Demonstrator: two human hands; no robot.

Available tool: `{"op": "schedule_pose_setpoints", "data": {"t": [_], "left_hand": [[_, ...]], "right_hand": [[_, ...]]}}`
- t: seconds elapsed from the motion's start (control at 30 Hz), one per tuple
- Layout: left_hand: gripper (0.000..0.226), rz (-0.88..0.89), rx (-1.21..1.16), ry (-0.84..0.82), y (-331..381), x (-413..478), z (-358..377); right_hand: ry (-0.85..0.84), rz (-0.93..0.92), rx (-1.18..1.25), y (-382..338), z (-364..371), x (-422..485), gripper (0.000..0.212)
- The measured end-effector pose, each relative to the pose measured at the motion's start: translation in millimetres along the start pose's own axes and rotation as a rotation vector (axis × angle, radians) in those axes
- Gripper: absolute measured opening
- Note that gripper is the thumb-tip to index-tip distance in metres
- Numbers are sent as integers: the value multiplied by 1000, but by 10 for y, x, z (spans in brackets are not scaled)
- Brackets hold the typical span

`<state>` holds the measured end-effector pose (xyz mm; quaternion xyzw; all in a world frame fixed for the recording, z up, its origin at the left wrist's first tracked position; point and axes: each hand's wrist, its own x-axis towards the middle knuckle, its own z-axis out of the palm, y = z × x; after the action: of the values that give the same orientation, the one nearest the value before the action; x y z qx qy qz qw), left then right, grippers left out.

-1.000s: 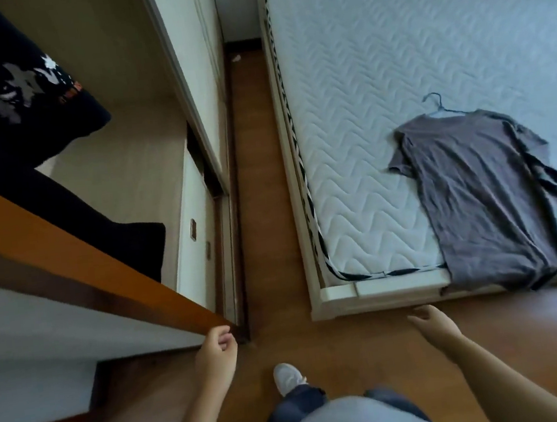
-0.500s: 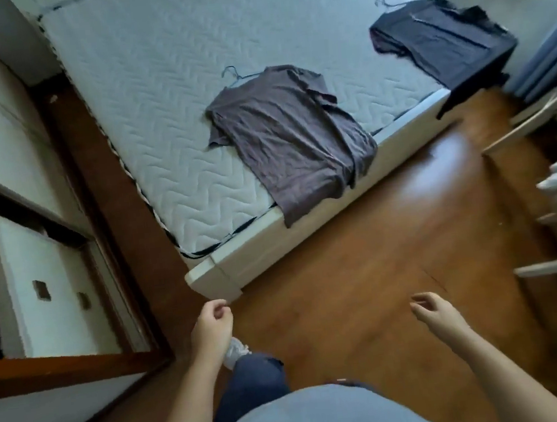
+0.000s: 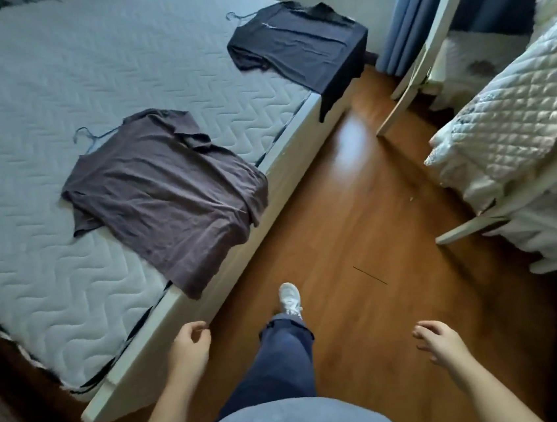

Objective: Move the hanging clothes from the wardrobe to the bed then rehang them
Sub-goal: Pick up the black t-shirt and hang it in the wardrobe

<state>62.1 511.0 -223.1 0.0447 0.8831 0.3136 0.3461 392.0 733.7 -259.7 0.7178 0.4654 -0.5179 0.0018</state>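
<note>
Clothes in hand?
— None. Left hand (image 3: 188,349) loosely curled, right hand (image 3: 438,341) relaxed with fingers slightly apart; both empty.
— And the change?
— Wardrobe has left the view. Brown shirt (image 3: 165,191) and black shirt (image 3: 300,43) lie on the bed (image 3: 33,82), hangers in. Rehanging likely follows.
</note>
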Motion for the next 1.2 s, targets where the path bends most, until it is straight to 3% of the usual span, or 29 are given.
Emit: {"op": "schedule_pose_setpoints", "data": {"t": [0.23, 0.43, 0.7, 0.93, 1.03, 1.2], "left_hand": [[16, 22, 14, -141, 1487, 1067, 528], [16, 42, 168, -180, 2583, 2090, 718], [19, 42, 134, -147, 4217, 3174, 1692], [16, 91, 109, -263, 5641, 3149, 2776], [11, 91, 194, -172, 5993, 3348, 2801], [18, -64, 143, 30, 6157, 3836, 2642]], "right_hand": [[-24, 108, -58, -1387, -277, 945, 29], [2, -29, -2, -2663, -545, 1718, 21], [44, 142, 247, -3314, -1304, 2847, 17], [-12, 65, -16, -4522, -2143, 4178, 12], [-40, 19, -188, -5139, -2351, 4747, 21], [-132, -50, -254, -6310, -2113, 5433, 11]]}}
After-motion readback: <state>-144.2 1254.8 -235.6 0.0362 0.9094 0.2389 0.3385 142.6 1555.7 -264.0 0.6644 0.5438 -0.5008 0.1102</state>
